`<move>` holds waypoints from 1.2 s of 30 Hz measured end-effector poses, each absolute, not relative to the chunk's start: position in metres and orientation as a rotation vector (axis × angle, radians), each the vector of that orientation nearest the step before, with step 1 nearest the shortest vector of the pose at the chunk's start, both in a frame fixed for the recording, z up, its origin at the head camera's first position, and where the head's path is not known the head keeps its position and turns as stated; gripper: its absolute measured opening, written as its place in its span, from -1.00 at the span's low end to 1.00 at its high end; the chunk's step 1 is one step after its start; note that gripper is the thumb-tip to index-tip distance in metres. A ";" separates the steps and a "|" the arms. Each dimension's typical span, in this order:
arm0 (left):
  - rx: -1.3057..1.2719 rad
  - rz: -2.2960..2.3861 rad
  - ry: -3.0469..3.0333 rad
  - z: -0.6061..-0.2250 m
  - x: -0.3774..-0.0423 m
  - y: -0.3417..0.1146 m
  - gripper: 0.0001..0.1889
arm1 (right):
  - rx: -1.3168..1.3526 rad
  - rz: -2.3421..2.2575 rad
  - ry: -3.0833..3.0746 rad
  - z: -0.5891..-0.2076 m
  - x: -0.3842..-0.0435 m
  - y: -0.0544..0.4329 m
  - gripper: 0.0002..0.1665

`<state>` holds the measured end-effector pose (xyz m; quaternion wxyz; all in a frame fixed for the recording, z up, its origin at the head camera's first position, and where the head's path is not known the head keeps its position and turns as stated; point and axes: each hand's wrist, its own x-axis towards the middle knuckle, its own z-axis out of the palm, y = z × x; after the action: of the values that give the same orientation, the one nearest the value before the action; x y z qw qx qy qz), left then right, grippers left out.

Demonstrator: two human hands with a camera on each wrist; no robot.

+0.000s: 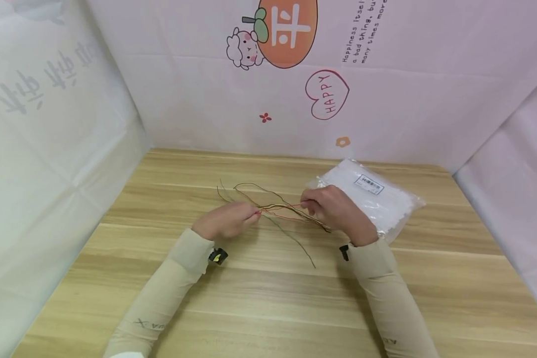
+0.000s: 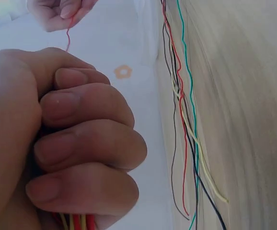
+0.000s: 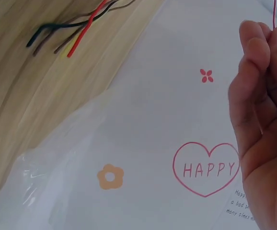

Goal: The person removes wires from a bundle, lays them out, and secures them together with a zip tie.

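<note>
My left hand [image 1: 225,220] curls its fingers round a bundle of thin wires, whose red and yellow strands [image 2: 76,221] poke out below the little finger in the left wrist view. Thumb and fingertips of my right hand [image 1: 333,208] pinch a thin red wire [image 3: 274,14], which stretches across toward the left hand. Beneath and between both hands lie loose wires in red, black, brown, yellow and green; the green wire [image 2: 190,76] runs alongside the others. Their cut ends, including a red end [image 3: 70,53], fan out on the table in the right wrist view.
A clear plastic bag [image 1: 394,209] of white contents, with a barcode label [image 1: 369,184], lies beside and behind the right hand. White printed sheets [image 1: 183,89] wall the wooden table [image 1: 268,308] at the back and sides. A small black device [image 1: 218,256] sits at the left cuff.
</note>
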<state>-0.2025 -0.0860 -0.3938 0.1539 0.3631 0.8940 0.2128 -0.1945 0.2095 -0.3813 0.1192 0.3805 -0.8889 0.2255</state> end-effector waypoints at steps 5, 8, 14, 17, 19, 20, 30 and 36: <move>1.027 0.574 2.565 -0.394 -0.203 -0.085 -0.55 | 1.129 0.697 -2.647 -0.379 -0.192 0.204 -0.92; 1.024 0.591 2.573 -0.395 -0.204 -0.087 -0.56 | 1.147 0.681 -2.630 -0.379 -0.192 0.201 -0.91; 0.999 0.681 2.525 -0.394 -0.206 -0.091 -0.60 | 1.105 0.584 -2.511 -0.383 -0.200 0.215 -0.80; 1.045 0.689 2.509 -0.392 -0.206 -0.090 -0.60 | 1.072 0.590 -2.482 -0.384 -0.204 0.225 -0.78; 1.071 0.698 2.501 -0.391 -0.206 -0.089 -0.59 | 1.051 0.609 -2.473 -0.384 -0.206 0.230 -0.79; 1.077 0.700 2.501 -0.391 -0.206 -0.089 -0.59 | 1.041 0.626 -2.476 -0.384 -0.206 0.232 -0.79; 1.009 0.778 2.478 -0.386 -0.208 -0.098 -0.53 | 0.984 0.645 -2.468 -0.390 -0.213 0.256 -0.75; 1.022 0.834 2.455 -0.384 -0.212 -0.108 -0.56 | 0.913 0.657 -2.517 -0.389 -0.214 0.269 -0.76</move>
<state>-0.2124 -0.1077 -0.3836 0.1765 0.3608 0.8671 0.2946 -0.2140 0.2687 -0.3892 0.1910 0.3251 -0.8962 0.2339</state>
